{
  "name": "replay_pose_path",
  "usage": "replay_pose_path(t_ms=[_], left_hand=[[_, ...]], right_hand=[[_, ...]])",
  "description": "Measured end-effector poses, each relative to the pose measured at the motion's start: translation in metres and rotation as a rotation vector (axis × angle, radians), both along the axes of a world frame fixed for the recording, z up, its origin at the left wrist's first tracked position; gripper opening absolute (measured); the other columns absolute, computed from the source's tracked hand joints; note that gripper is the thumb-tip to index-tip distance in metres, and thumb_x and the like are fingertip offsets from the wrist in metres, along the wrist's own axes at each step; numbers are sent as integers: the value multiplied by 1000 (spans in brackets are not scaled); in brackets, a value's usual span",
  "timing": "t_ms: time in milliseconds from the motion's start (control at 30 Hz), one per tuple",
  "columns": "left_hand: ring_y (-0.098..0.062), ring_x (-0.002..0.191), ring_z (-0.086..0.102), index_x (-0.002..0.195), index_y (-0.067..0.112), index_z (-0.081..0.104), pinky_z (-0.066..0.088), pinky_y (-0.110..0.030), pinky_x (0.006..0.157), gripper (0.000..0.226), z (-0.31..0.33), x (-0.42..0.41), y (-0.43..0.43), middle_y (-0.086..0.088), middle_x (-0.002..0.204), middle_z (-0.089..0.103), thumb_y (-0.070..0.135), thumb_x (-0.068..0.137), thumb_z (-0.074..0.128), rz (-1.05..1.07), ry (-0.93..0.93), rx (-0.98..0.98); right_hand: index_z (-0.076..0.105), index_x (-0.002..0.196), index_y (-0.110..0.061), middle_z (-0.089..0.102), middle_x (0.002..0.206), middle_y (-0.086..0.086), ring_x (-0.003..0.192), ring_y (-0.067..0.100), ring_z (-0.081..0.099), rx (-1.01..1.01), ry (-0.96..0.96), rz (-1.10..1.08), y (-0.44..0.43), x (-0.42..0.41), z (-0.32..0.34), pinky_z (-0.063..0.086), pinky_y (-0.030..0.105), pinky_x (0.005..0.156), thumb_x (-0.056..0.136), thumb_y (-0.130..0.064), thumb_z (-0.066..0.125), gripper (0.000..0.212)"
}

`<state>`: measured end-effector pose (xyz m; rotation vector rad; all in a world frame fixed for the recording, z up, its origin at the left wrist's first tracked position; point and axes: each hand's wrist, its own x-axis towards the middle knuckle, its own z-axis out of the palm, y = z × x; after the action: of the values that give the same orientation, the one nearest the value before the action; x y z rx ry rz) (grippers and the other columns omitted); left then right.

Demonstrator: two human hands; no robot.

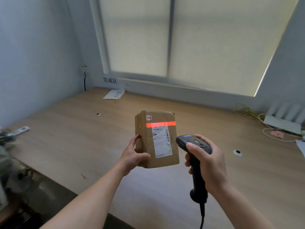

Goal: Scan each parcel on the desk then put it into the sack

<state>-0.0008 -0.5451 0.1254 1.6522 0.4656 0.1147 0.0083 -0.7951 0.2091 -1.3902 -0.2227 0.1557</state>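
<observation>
Light wooden desk [66, 146] fills the lower frame. A white paper sheet [113, 94] lies at its back, upper left of centre. A pale remote [21, 130] lies at the left edge. At far right sit a white router [283, 123], looped cables [270, 135] and a pink slip [278, 134].

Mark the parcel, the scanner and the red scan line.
parcel [160, 144]: head view, on its white shipping label.
scanner [195, 142]: head view, on the top of its dark head.
red scan line [160, 124]: head view, middle of the glowing band.
</observation>
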Motion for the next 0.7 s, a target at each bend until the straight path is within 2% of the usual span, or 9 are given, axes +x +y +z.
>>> replay_pose_path(t_ms=[67,233,433,533,700], left_hand=[[-32,95,67,151,37,29,56,-32,54,107,3,-2,0,-19,121,62,13,60,79,13,-12,-9],[-31,89,67,151,38,31,56,-32,54,108,9,-5,1,-19,116,64,17,55,76,47,-24,1],[-30,94,69,150,40,32,57,-33,57,110,17,-7,7,-16,114,67,22,51,77,91,-32,8],[-30,94,68,150,39,32,57,-32,56,105,20,-8,9,-16,115,66,19,56,76,102,-38,14],[-28,88,69,149,39,33,56,-29,53,103,23,-10,11,-17,111,69,17,57,73,126,-46,8]], right_hand=[[63,116,-23,63,66,17,56,30,56,3,-5,18,-2,0,1,42,33,47,67,-28,74,50],[62,118,-24,63,65,16,53,28,57,6,-6,45,-6,-1,3,43,33,47,67,-28,74,52],[62,117,-27,64,64,16,52,28,57,8,-19,79,-10,-1,6,43,32,47,68,-29,75,50],[62,118,-27,64,65,16,53,27,57,10,-22,90,-11,-1,7,43,32,47,68,-29,75,52],[62,117,-27,64,64,16,52,27,57,5,-28,106,-11,0,9,43,33,46,66,-29,76,52]])
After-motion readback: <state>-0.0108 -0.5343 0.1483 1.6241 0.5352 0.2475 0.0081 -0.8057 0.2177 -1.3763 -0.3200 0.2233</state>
